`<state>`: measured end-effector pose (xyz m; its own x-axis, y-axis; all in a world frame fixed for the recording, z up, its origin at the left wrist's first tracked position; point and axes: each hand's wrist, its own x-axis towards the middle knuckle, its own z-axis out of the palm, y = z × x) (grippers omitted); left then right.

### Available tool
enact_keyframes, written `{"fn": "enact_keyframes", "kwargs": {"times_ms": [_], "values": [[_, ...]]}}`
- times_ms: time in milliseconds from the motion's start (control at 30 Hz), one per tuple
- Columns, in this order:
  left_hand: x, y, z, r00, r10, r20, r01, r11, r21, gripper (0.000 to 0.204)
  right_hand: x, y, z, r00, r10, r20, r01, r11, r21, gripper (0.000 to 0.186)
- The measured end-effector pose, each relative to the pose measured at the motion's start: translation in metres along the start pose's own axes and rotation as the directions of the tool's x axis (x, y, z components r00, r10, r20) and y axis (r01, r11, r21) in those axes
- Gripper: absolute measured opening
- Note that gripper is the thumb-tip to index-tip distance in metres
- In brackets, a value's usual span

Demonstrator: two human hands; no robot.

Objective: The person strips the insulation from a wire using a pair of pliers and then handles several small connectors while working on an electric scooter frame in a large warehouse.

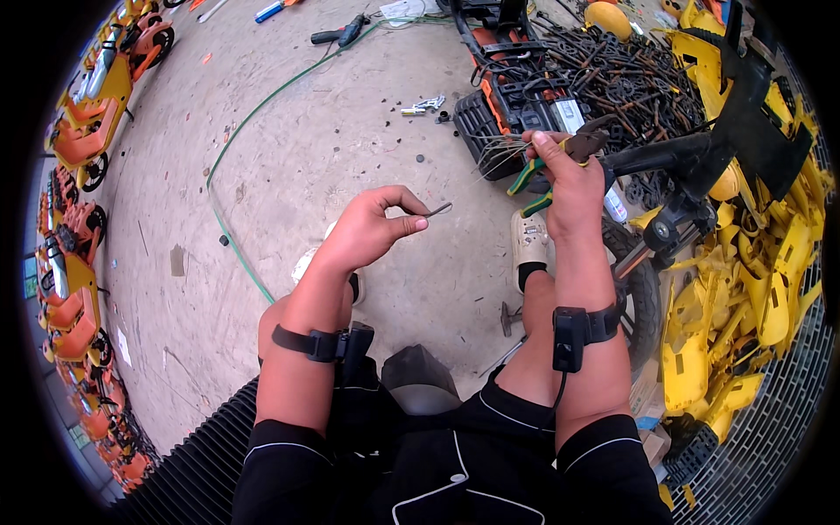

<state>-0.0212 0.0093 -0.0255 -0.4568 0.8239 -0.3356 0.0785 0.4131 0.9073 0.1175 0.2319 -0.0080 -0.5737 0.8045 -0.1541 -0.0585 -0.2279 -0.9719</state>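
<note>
In the middle of the head view, my left hand (372, 223) is closed, pinching a short, thin dark piece of bent wire (437, 211) between thumb and fingertips. Higher up to the right, my right hand (569, 188) grips green-and-yellow handled pliers (529, 178), their dark jaws tilted up to the right. The same hand pinches a loose bundle of thin wires (500, 150) that fans out leftward. Just right of that hand runs a black vehicle part (665, 156) with a tube and fork, above a black tyre (643, 337).
Orange scooters (94, 131) line the left. A green hose (234, 249), cordless drill (341, 35) and hammer (509, 324) lie on the concrete floor (175, 306). Rusty metal parts (612, 87) and yellow plastic panels (770, 289) are piled at right, beside a black-and-orange frame (481, 114).
</note>
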Motion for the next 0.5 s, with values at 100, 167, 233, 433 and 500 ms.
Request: {"fn": "enact_keyframes", "kwargs": {"times_ms": [100, 167, 233, 433, 500], "values": [[0.002, -0.006, -0.002, 0.996, 0.021, -0.091, -0.016, 0.998, 0.057, 0.015, -0.002, 0.0, 0.003, 1.0, -0.008, 0.012, 0.008, 1.0, -0.008, 0.016], [0.002, -0.011, -0.001, 0.991, 0.015, -0.131, -0.012, 1.0, 0.027, 0.016, -0.004, -0.001, 0.005, 1.0, -0.007, 0.02, 0.007, 1.0, -0.009, 0.016], [0.002, -0.01, 0.003, 0.988, -0.024, -0.152, 0.012, 0.997, -0.076, 0.018, -0.006, -0.003, 0.009, 0.999, -0.013, 0.045, 0.014, 0.999, -0.038, 0.017], [-0.002, -0.006, 0.002, 0.997, -0.067, 0.049, 0.07, 0.996, -0.063, 0.022, -0.006, -0.002, 0.009, 0.999, -0.016, 0.047, 0.018, 0.999, -0.033, 0.017], [-0.006, -0.004, 0.001, 0.993, -0.043, 0.113, 0.061, 0.984, -0.167, 0.025, -0.005, -0.002, 0.008, 0.999, -0.011, 0.038, 0.012, 1.0, -0.023, 0.017]]}}
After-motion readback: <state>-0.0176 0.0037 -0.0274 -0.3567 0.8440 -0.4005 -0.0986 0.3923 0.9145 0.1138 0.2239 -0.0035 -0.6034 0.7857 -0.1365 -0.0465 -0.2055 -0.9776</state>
